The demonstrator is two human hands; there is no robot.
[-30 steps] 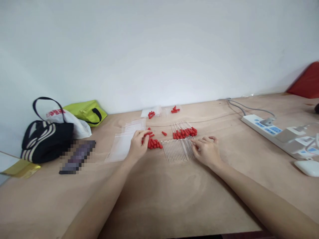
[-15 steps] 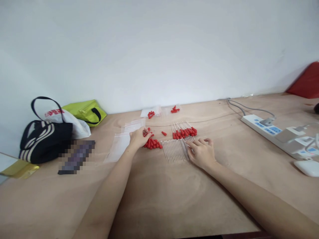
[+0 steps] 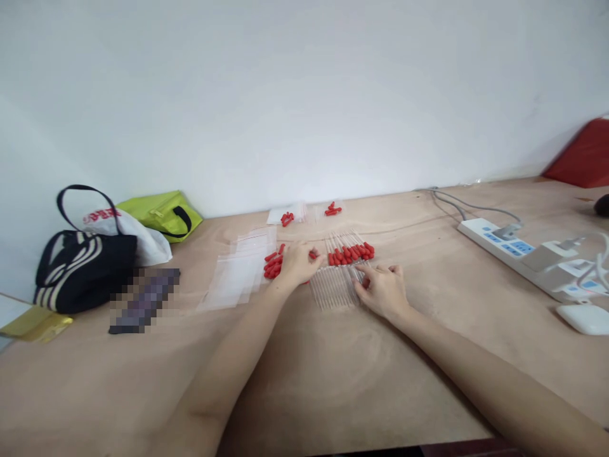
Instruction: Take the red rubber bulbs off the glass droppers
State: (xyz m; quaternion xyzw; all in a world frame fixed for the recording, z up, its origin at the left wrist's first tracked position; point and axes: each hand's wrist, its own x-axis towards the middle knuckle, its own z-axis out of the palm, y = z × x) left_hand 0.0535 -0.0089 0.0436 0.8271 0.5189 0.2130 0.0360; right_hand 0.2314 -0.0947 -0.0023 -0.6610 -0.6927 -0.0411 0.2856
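My left hand [image 3: 299, 261] is over the right side of a loose pile of red rubber bulbs [image 3: 273, 270], with a single red bulb [image 3: 313, 254] between its thumb and fingers. Thin clear glass dropper tubes [image 3: 333, 289] lie side by side in a row between my hands. At the right end of that row my right hand [image 3: 384, 291] has thumb and forefinger closed on the upper end of a tube, partly hidden by the fingers. Just beyond lie several droppers [image 3: 351, 254] with red bulbs fitted, their glass stems pointing away from me.
Clear zip bags [image 3: 238, 273] overlap left of the pile. Two bags with red bulbs [image 3: 287, 219] lie near the wall. A power strip [image 3: 514, 251] with cables and a white case [image 3: 583, 317] is at right. Bags [image 3: 88, 266] and a blurred dark object [image 3: 145, 301] stand left.
My left hand has moved right from the bulb pile to where a lone red bulb lay, and its fingers are now around a bulb. My right hand has hardly moved.
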